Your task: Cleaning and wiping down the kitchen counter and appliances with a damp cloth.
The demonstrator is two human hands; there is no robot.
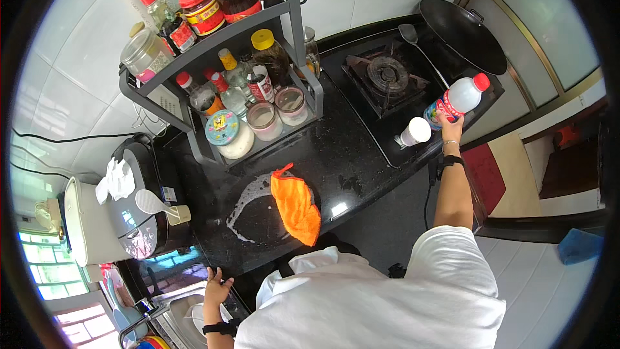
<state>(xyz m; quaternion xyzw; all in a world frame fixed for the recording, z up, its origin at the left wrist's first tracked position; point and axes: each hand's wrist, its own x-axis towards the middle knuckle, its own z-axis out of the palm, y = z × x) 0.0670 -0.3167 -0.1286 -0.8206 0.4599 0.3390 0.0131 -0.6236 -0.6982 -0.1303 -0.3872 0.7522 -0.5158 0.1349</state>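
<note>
My right hand [451,127] grips the lower part of a plastic bottle [464,96] with a red cap and a printed label, over the stove's front right corner. Just left of it, a small white cup-shaped container [415,132] sits on the glass stovetop [361,99]. My left hand [218,287], fingers apart and holding nothing, is at the counter edge beside the metal sink [169,317]. An orange cleaning cloth [296,206] lies between my hands on the black countertop [334,155], next to a wet, whitish smear.
A grey two-tier rack [218,36] holds several jars and bottles. Behind the gas burner [387,73], a spatula [421,48] lies beside a black wok [462,34]. A rice cooker [140,203] with a white rice paddle [154,202] stands at left.
</note>
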